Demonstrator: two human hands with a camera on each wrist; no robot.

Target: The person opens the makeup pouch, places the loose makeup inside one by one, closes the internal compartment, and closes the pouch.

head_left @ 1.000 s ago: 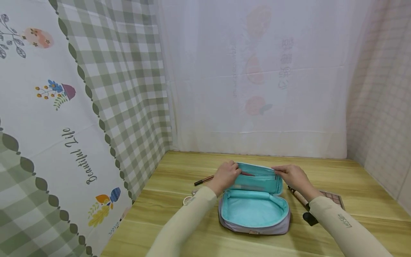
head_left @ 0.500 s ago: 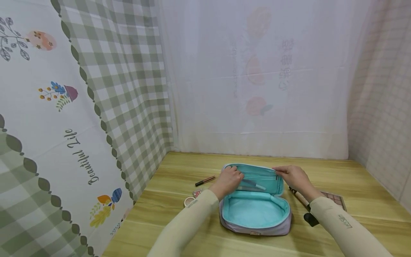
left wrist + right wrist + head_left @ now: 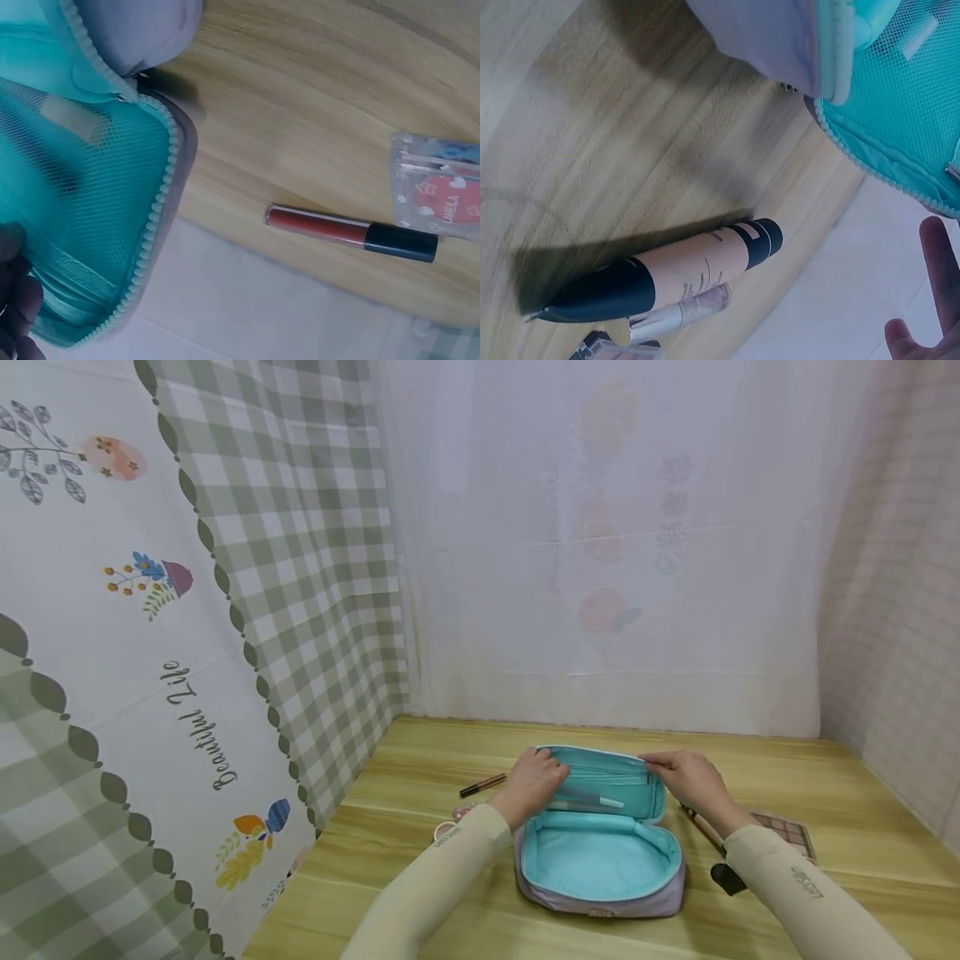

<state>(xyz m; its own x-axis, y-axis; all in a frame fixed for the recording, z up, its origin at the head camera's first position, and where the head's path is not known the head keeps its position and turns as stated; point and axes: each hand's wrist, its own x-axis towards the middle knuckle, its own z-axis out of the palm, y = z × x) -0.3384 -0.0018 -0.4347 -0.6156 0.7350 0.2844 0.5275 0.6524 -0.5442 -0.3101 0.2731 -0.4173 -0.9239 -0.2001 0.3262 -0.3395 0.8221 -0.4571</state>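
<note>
A lilac makeup bag (image 3: pixel 600 868) with a turquoise lining stands unzipped, its lid (image 3: pixel 600 777) tipped up. Behind the lid's mesh pocket lies a slim thing with a pale end (image 3: pixel 73 118), its kind unclear. At the lid's upper left, my left hand (image 3: pixel 534 785) grips the lid and pocket, with curled fingers (image 3: pixel 26 296) beside the pocket's top band. My right hand (image 3: pixel 690 783) pinches the lid's upper right corner in the head view. Two of its fingers (image 3: pixel 939 262) stand spread below the lid in the right wrist view.
Left of the bag lie a lip gloss tube (image 3: pixel 349 232), a clear patterned pouch with something pink (image 3: pixel 442 191) and a pale ring-shaped thing (image 3: pixel 444 832). On the right are a beige, black-capped cosmetic tube (image 3: pixel 697 266), a small vial (image 3: pixel 682 313) and a makeup palette (image 3: pixel 786 833).
A reddish stick at my left hand one second ago no longer shows there. A pale-ended slim thing now lies lower in the mesh pocket. My right hand keeps its place on the lid.
</note>
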